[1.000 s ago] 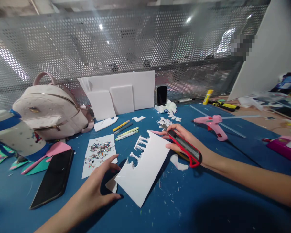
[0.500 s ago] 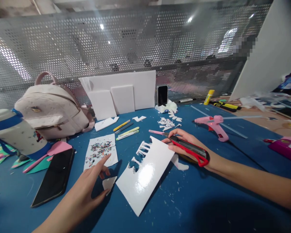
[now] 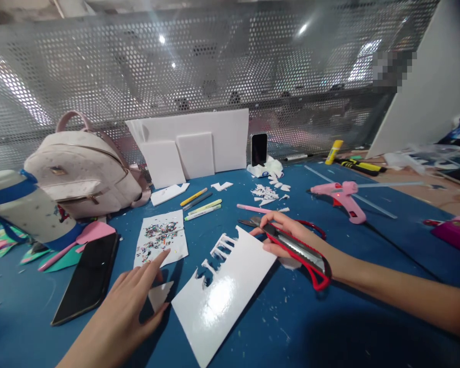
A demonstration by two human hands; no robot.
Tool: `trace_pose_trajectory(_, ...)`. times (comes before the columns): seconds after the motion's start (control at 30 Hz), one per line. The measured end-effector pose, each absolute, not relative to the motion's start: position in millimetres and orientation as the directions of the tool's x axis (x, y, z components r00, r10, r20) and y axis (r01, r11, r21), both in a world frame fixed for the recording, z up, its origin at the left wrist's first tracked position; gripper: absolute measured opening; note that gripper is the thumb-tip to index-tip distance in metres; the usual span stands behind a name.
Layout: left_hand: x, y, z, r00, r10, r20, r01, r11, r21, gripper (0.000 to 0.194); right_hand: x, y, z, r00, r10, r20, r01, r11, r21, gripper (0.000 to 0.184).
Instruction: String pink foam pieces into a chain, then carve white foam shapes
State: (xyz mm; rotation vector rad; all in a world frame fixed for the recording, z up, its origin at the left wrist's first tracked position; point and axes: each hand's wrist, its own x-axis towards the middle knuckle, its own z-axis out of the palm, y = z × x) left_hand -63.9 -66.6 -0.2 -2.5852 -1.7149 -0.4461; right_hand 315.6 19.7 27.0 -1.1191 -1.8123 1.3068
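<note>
A glossy white foam sheet point(image 3: 222, 291) with a jagged, comb-like cut edge lies on the blue mat point(image 3: 329, 332). My right hand point(image 3: 287, 235) is closed round a red and black utility knife point(image 3: 297, 248), and its fingertips touch the sheet's right corner. My left hand point(image 3: 132, 299) lies flat with fingers stretched out. It rests by a small white offcut point(image 3: 159, 295) just left of the sheet, thumb against it. Red-handled scissors point(image 3: 253, 223) lie partly hidden behind my right hand.
A black phone point(image 3: 88, 278), a paper with confetti point(image 3: 161, 237), markers point(image 3: 201, 202), a white backpack point(image 3: 80, 171) and a bottle point(image 3: 19, 207) sit left. White boards point(image 3: 199, 143) lean on the mesh wall. A pink glue gun point(image 3: 343, 197) lies right.
The white sheet has slid toward me and leftward with my right hand and the knife. My left hand has drawn back off the sheet to the small offcut.
</note>
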Motion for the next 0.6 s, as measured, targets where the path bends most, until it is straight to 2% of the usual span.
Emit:
trace_pose_trajectory(0.13,-62.4,-77.7,8.4,0.381,0.875,0.299,0.917,-0.399,-0.001,0.072,310.0,10.3,31.5,-0.468,0.884,0.014,0.334,0.192,-0.923,0.034)
trace_pose_trajectory(0.27,-32.1,-89.5,21.3,0.503,0.807,0.309,0.853,-0.522,-0.025,0.049,305.0,5.0,32.4,-0.515,0.857,0.018,0.352,0.23,-0.907,0.029)
trace_pose_trajectory(0.33,-11.1,-92.9,24.7,0.631,0.734,0.25,0.764,-0.644,-0.036,0.046,305.0,5.0,28.8,-0.542,0.84,0.016,0.335,0.234,-0.913,0.028)
trace_pose_trajectory(0.43,17.2,-92.8,23.7,0.817,0.541,0.197,0.57,-0.811,-0.136,0.039,308.3,5.8,25.7,-0.553,0.831,0.061,0.324,0.282,-0.903,0.025)
trace_pose_trajectory(0.53,37.8,-88.8,17.1,0.896,0.376,0.238,0.422,-0.887,-0.187,0.037,311.5,4.0,31.9,-0.539,0.83,0.143,0.392,0.397,-0.83,0.018)
trace_pose_trajectory(0.6,48.0,-86.3,9.4,0.907,0.32,0.274,0.371,-0.915,-0.159,0.038,311.4,1.0,38.0,-0.54,0.815,0.212,0.433,0.485,-0.76,0.013)
